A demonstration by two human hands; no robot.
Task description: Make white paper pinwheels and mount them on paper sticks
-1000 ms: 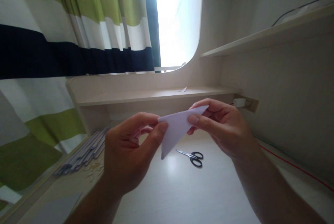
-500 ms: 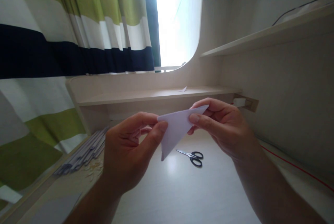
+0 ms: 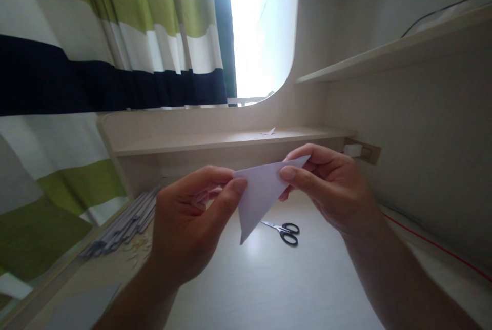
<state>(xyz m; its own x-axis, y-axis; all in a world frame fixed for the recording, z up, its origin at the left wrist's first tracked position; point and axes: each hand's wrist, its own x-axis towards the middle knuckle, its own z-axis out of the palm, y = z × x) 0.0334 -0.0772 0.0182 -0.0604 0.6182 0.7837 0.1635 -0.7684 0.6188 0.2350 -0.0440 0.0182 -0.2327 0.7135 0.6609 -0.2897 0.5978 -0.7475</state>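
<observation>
A folded triangle of white paper (image 3: pixel 260 189) is held up above the desk, one corner pointing down and its long straight edge along the top. My left hand (image 3: pixel 196 217) pinches its upper left corner between thumb and forefinger. With thumb on the near face and fingers behind, my right hand (image 3: pixel 326 181) grips the right part, whose tip shows past the thumb. Below the paper, a pair of scissors (image 3: pixel 284 230) with black handles lies on the desk, blades to the left; the paper's lower edge comes close to their tip.
Rolled or folded paper strips (image 3: pixel 126 220) are piled at the left, beside small yellowish rubber bands or scraps (image 3: pixel 139 247). A paper sheet (image 3: pixel 82 309) lies at the lower left. Behind runs a low shelf (image 3: pixel 192 143) with a small folded paper (image 3: pixel 269 131). A red cable (image 3: pixel 434 241) lies right.
The paper triangle has tilted slightly; its lower corner reaches a little farther down and its right tip has shifted slightly right. Both hands keep their pinch.
</observation>
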